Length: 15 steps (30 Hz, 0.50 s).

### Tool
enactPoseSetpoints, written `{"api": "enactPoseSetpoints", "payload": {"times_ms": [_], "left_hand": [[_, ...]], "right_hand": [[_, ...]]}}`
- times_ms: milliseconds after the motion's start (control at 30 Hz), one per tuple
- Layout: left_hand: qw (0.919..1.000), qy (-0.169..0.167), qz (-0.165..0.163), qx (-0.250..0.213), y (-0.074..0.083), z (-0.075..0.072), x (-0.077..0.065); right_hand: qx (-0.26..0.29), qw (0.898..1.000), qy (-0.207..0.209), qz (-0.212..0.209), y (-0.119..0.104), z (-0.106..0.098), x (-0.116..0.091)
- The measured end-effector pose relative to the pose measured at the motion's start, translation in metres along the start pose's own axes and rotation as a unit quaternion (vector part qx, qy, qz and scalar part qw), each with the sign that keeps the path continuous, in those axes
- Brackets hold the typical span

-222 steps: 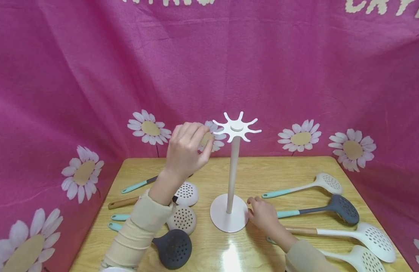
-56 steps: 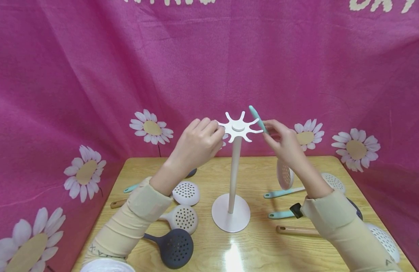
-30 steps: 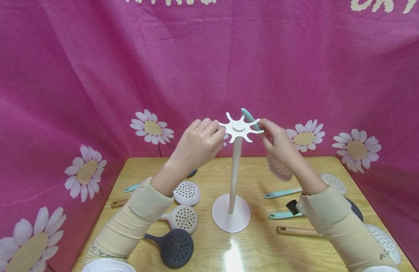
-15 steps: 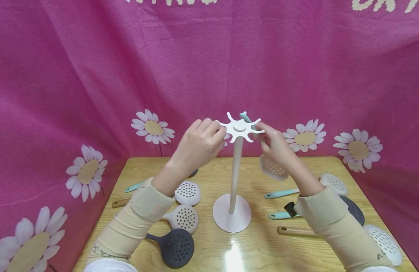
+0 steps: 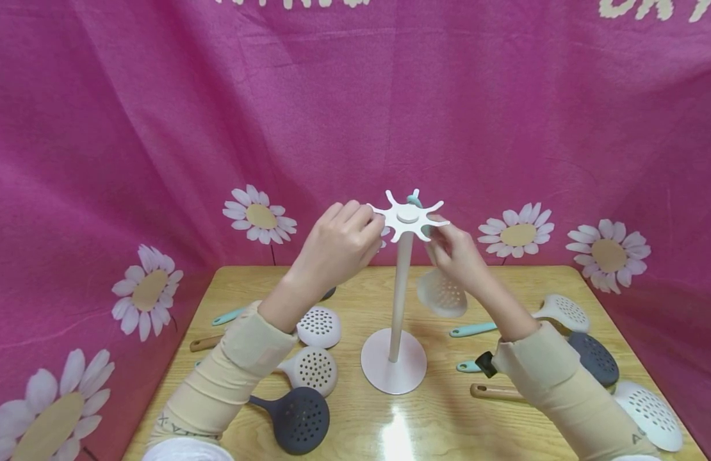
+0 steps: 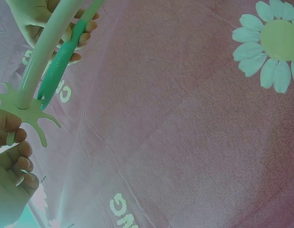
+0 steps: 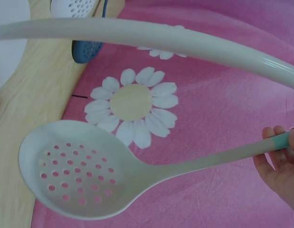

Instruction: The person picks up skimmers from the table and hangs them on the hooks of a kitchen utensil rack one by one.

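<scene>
A white utensil stand with a round base (image 5: 393,362) and a star-shaped hook top (image 5: 406,218) stands mid-table. My left hand (image 5: 341,240) pinches one hook on the top's left side, as the left wrist view also shows. My right hand (image 5: 459,256) grips a skimmer by its mint handle (image 6: 61,64), just right of the pole. The skimmer's pale perforated head (image 7: 80,171) hangs low in the air. Its handle tip meets a rear hook; whether the hook passes through the handle's hole, I cannot tell.
On the left lie several skimmers, among them a dark one (image 5: 300,420), a beige one (image 5: 314,371) and a white one (image 5: 319,327). More skimmers lie on the right, including a white one (image 5: 649,416) and a dark one (image 5: 594,360). A pink curtain (image 5: 332,115) surrounds the table.
My right hand has raised a skimmer from the right side to the stand, then moved left and slightly down, bringing its handle tip to a rear hook. My left hand has come to grip the top.
</scene>
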<state>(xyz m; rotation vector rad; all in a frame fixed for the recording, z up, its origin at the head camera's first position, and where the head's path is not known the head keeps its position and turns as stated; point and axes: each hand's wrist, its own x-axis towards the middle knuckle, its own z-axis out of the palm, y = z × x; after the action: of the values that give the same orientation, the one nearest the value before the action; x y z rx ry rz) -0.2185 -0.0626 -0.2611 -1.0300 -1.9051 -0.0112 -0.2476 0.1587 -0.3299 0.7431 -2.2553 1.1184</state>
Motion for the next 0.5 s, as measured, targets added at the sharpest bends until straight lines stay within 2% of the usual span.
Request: {"api": "enactPoseSetpoints", "payload": {"times_ms": [367,500], "left_hand": [[1.0000,0.009,0.001,0.000,0.000,0.001,-0.001],[1.0000,0.003,0.000,-0.001,0.000,0.001,-0.001]], "right_hand": [[0.044,0.996,0.008,0.071,-0.007,0.014,-0.006],[0.069,0.994,0.015,0.080,-0.007,0.018,-0.008]]}}
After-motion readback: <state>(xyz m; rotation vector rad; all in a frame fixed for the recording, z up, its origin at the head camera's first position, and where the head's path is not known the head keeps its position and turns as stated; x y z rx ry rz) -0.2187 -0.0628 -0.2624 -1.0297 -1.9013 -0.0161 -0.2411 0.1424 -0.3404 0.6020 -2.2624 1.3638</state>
